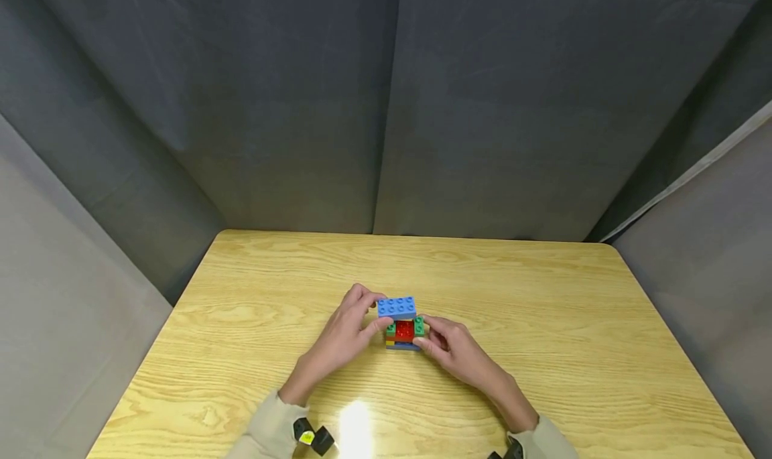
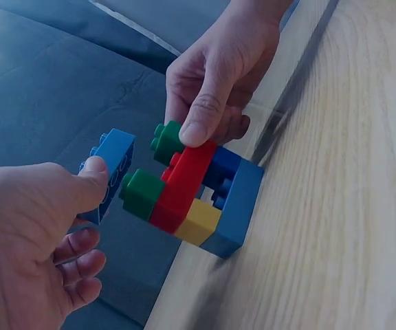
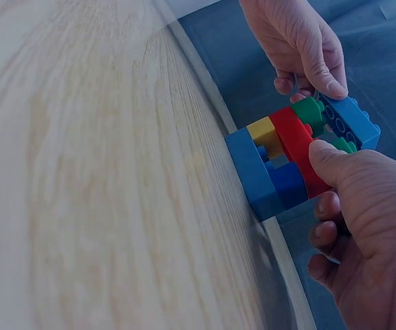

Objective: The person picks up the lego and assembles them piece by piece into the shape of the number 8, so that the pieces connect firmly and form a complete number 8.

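Observation:
Near the middle of the table a small block stack stands upright. In the left wrist view it has a blue base brick, with a yellow brick and a dark blue brick spaced apart on it. A red brick bridges these two, topped by two green bricks at its ends. My left hand pinches a loose blue brick between thumb and fingers, just above the green ones and tilted, with a gap below. My right hand holds the stack's right side, thumb on the red brick.
A wood-grain table carries the stack. Grey curtains hang behind it and at both sides. Dark devices are strapped at the sleeve cuffs. Bright glare lies on the front of the tabletop.

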Available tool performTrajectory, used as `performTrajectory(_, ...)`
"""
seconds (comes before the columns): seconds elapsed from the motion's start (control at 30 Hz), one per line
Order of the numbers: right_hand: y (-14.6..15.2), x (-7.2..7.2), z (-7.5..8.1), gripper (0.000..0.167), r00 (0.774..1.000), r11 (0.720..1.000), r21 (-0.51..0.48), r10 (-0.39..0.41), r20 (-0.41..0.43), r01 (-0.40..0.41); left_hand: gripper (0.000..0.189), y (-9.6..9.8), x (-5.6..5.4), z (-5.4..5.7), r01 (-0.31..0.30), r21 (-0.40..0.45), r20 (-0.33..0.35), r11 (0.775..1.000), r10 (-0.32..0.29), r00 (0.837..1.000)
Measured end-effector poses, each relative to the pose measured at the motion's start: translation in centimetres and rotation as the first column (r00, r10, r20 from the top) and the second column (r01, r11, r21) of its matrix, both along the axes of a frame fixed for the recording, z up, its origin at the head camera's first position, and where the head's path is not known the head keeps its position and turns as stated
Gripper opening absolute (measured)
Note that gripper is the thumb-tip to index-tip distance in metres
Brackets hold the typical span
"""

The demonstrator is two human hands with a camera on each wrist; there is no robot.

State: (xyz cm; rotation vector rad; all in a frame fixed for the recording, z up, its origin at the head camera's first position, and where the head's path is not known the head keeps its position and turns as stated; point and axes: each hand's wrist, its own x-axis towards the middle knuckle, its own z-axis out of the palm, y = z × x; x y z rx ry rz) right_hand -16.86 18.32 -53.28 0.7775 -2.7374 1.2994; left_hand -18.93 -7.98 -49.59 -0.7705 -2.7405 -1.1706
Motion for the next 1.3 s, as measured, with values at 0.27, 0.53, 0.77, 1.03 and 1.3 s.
performTrajectory(0.27, 0.1, 0.0, 0.0, 0.046, 1.000, 1.000, -0.015, 0.025, -0.003, -0.025, 0.045, 0.5, 0.3, -0.3, 0.033, 0.016, -0.002, 0.999, -0.033, 0.999)
performTrajectory(0.53, 0.1, -0.1, -0.2, 0.039, 0.999, 0.999, -0.020, 0.028, -0.023, -0.029, 0.045, 0.7, 0.5, -0.4, 0.055, 0.006, -0.011, 0.998, -0.055, 0.998)
performTrajectory(0.77, 0.1, -0.2, -0.2, 0.030, 0.999, 0.999, -0.027, 0.040, -0.029, -0.040, 0.044, 0.9, 0.7, -0.2, 0.048, -0.007, -0.015, 0.999, -0.049, 0.999)
performTrajectory(1.03, -0.1, -0.2, -0.1, 0.029, 0.999, 0.998, -0.031, 0.046, -0.026, -0.047, 0.044, 0.8, 0.6, -0.4, 0.048, 0.002, 0.001, 0.999, -0.048, 0.999)
performTrajectory(1.3, -0.2, -0.1, 0.1, 0.029, 0.999, 0.999, -0.022, 0.045, -0.025, -0.046, 0.038, 1.2, 0.6, -0.8, 0.039, 0.048, -0.027, 0.998, -0.038, 0.999)
